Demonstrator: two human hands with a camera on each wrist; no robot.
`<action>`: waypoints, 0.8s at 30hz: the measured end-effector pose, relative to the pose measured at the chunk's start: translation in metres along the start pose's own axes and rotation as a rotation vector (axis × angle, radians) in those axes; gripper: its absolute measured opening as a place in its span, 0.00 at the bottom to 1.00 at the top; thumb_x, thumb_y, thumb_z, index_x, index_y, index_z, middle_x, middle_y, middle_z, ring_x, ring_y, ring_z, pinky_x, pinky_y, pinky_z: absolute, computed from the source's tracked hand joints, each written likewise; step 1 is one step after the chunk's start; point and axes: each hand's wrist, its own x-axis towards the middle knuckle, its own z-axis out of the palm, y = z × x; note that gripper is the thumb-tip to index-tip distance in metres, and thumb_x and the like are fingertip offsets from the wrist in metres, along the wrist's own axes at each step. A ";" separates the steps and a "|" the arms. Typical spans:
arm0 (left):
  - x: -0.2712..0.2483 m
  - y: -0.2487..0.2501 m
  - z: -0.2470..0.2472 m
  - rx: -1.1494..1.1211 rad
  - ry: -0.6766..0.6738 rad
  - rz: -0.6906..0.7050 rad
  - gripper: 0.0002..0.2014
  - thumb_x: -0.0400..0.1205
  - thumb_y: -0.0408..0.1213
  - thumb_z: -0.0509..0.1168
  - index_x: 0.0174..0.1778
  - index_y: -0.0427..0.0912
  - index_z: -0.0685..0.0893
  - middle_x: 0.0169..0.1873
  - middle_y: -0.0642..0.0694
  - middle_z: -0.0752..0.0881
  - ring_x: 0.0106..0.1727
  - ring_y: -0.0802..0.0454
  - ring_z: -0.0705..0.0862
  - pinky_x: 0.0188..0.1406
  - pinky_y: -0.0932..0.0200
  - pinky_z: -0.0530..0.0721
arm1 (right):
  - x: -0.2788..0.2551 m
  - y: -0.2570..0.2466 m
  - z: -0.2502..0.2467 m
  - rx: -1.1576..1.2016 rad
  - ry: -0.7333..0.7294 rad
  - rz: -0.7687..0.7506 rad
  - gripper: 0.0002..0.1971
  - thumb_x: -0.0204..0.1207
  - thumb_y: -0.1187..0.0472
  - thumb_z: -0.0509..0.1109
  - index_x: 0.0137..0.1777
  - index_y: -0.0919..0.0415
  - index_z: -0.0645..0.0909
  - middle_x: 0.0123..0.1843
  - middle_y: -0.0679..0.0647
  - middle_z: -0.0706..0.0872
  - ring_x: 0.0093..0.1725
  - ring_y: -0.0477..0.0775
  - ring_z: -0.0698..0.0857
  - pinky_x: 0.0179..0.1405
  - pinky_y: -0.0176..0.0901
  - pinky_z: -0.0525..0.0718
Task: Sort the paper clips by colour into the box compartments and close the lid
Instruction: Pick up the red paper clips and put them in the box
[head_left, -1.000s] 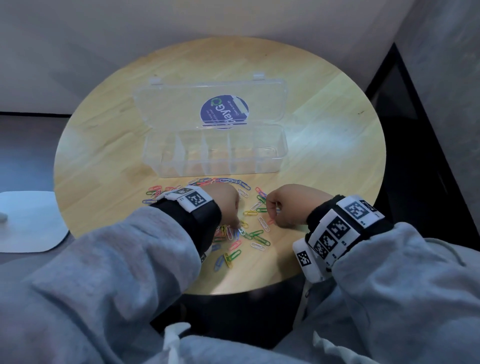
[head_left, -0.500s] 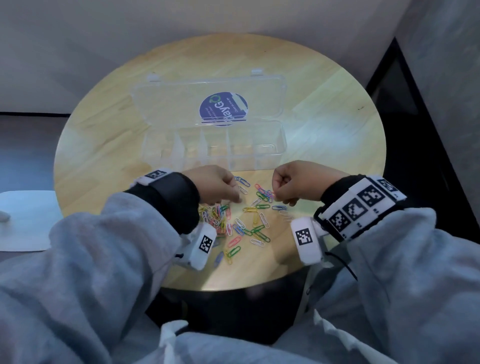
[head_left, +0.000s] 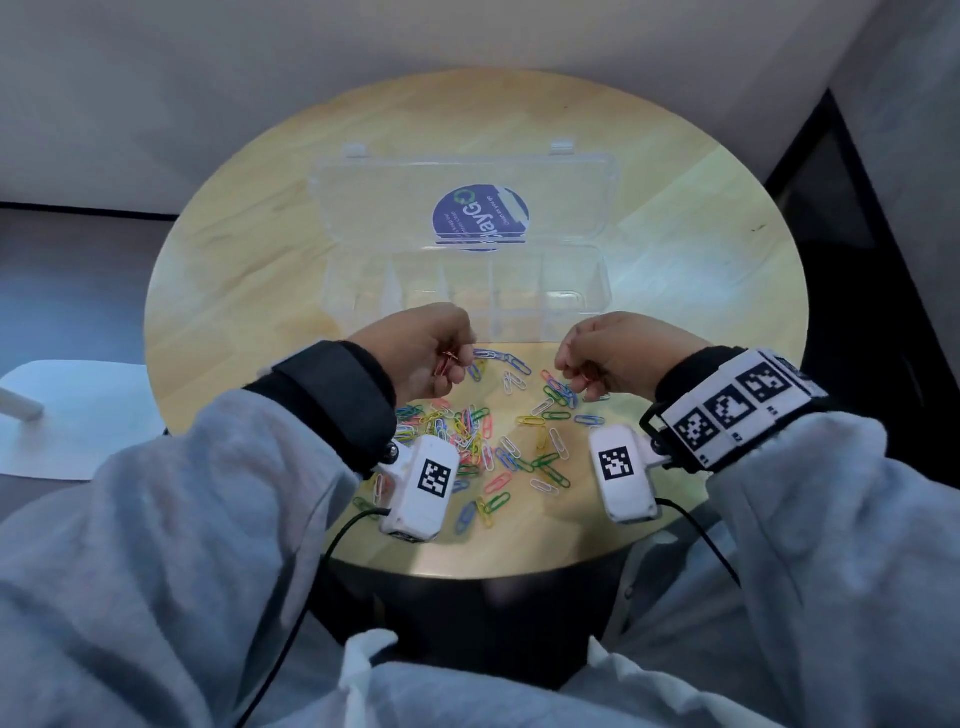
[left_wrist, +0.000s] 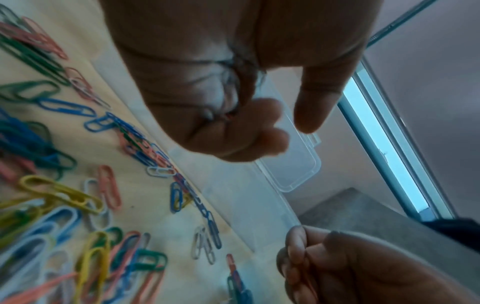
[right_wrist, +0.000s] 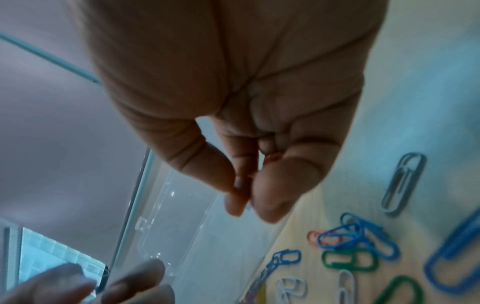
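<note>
A clear plastic box (head_left: 571, 312) with several compartments stands in the middle of the round table, its lid (head_left: 363, 208) lying open behind it. Loose paper clips (head_left: 483, 436) in red, blue, green, yellow and white are scattered in front of it. My left hand (head_left: 460, 358) hovers at the box's front left, fingers curled round red paper clips (head_left: 445, 359). My right hand (head_left: 569, 371) hovers at the front right and pinches a red paper clip (right_wrist: 272, 158) between thumb and fingers. In the left wrist view my left hand (left_wrist: 233, 127) is a closed fist with a speck of red inside.
The round wooden table (head_left: 234, 249) ends close to my body, and the clips lie near that front edge. A white seat (head_left: 67, 415) stands off the table to the left. A dark gap (head_left: 857, 312) runs along the right, and a wall is behind.
Both hands have lifted off the clip pile and moved forward to the box's front wall, each holding red clips. The wrists have turned so the cameras face me.
</note>
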 end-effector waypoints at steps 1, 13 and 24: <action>0.002 -0.001 0.001 0.089 0.011 0.009 0.11 0.80 0.31 0.55 0.30 0.43 0.69 0.25 0.47 0.72 0.18 0.57 0.68 0.17 0.68 0.62 | 0.002 0.001 0.001 -0.076 0.011 0.009 0.10 0.75 0.73 0.58 0.34 0.65 0.75 0.33 0.61 0.78 0.31 0.56 0.78 0.25 0.36 0.80; 0.009 -0.016 0.022 1.491 -0.066 0.247 0.09 0.76 0.42 0.69 0.51 0.55 0.83 0.39 0.55 0.77 0.45 0.52 0.76 0.39 0.60 0.69 | 0.018 -0.001 0.026 -0.697 0.225 -0.004 0.07 0.72 0.62 0.68 0.47 0.64 0.82 0.49 0.61 0.88 0.50 0.61 0.86 0.42 0.46 0.79; 0.020 -0.020 0.028 1.590 -0.082 0.281 0.06 0.78 0.36 0.65 0.44 0.53 0.80 0.28 0.56 0.72 0.41 0.51 0.75 0.23 0.63 0.62 | 0.021 0.001 0.028 -0.668 0.143 0.049 0.05 0.67 0.67 0.66 0.41 0.63 0.83 0.35 0.60 0.84 0.32 0.58 0.82 0.34 0.41 0.79</action>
